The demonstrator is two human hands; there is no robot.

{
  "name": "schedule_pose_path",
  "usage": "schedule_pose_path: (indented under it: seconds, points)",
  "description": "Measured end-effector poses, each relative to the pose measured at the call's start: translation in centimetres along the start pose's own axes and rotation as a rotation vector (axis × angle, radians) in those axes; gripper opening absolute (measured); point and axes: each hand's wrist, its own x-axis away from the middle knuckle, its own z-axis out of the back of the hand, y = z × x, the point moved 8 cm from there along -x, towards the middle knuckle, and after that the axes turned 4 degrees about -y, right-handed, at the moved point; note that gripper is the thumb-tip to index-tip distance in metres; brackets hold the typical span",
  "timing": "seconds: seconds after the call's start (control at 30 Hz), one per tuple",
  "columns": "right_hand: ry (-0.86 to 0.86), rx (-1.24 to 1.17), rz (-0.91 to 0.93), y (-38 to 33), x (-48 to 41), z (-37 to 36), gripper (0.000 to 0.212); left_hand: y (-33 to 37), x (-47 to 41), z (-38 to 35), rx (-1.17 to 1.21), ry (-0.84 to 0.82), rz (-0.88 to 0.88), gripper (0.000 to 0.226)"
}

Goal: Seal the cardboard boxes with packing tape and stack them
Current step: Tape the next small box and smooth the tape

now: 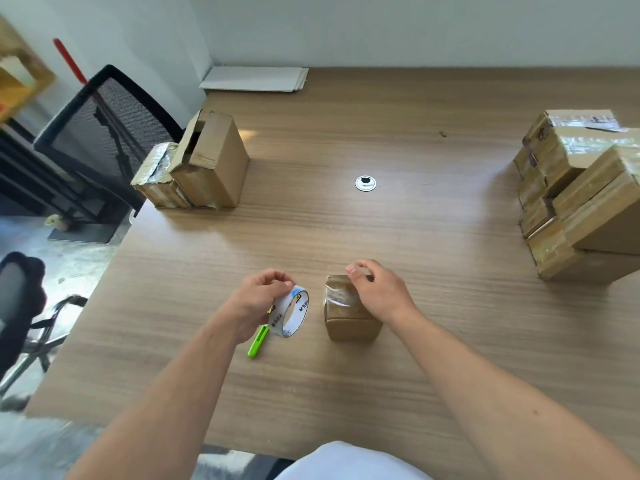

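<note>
A small cardboard box [348, 322] stands on the wooden table [346, 230] in front of me, with clear tape across its top. My right hand [377, 292] rests on the box top, fingers curled at its far edge. My left hand [258, 299] grips a roll of clear packing tape [291, 315] just left of the box, thumb and fingers pinching the roll's upper rim. A green cutter [258, 341] lies on the table under that hand. A stack of taped boxes [581, 195] stands at the right edge.
At the table's left edge stand a tall box with loose flaps [211, 161] and a lower taped box [156, 178]. Flat white cardboard sheets [254, 79] lie at the back. A round cable grommet [365, 183] sits mid-table. A black mesh chair [100, 133] stands to the left.
</note>
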Motion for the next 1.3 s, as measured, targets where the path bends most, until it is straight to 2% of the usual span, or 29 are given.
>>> schedule_pose_path:
  seconds: [0.1,0.2,0.27,0.33,0.43,0.57,0.73,0.83,0.93,1.03,1.2,1.3]
  points:
    - [0.022,0.096,0.048,-1.7,0.2,1.1,0.046,1.0,0.5,0.1,0.011,0.035,-0.047,0.010]
    - [0.048,0.179,0.269,-6.0,1.1,1.5,0.038,2.3,1.0,0.1,0.037,0.072,-0.102,0.010]
    - [0.004,0.217,0.397,-9.0,1.9,0.8,0.031,3.3,1.5,-0.1,0.058,0.079,-0.147,0.009]
    - [-0.075,0.202,0.439,-11.1,2.3,-0.5,0.029,4.4,2.1,0.0,0.079,0.090,-0.195,0.009]
    - [-0.178,0.084,0.390,-12.4,2.3,-2.1,0.026,5.4,2.7,0.6,0.101,0.118,-0.237,0.009]
    - [-0.174,-0.127,0.322,-13.1,2.1,-3.0,0.022,5.4,2.9,2.1,0.105,0.132,-0.234,0.005]
    - [-0.160,-0.108,0.256,-14.0,0.9,-5.0,0.010,4.7,2.4,3.4,0.165,0.089,-0.219,0.015]
    - [-0.141,-0.101,0.207,-14.6,-0.2,-6.4,0.013,4.1,2.0,5.0,0.176,0.035,-0.224,0.032]
    - [-0.160,-0.152,0.144,-14.6,-1.2,-8.8,0.020,2.8,1.1,7.4,0.175,0.055,-0.207,0.032]
    - [-0.182,-0.319,0.050,-14.0,-2.2,-11.7,0.026,1.0,0.5,9.3,0.196,0.063,-0.141,0.033]
    - [-0.274,-0.456,-0.066,-13.5,-3.6,-15.2,0.022,-0.4,-1.4,11.2,-0.088,0.026,-0.141,0.011]
    - [-0.308,-0.489,-0.131,-12.8,-4.5,-17.1,0.017,-2.0,-2.7,12.5,-0.076,0.035,-0.098,0.022]
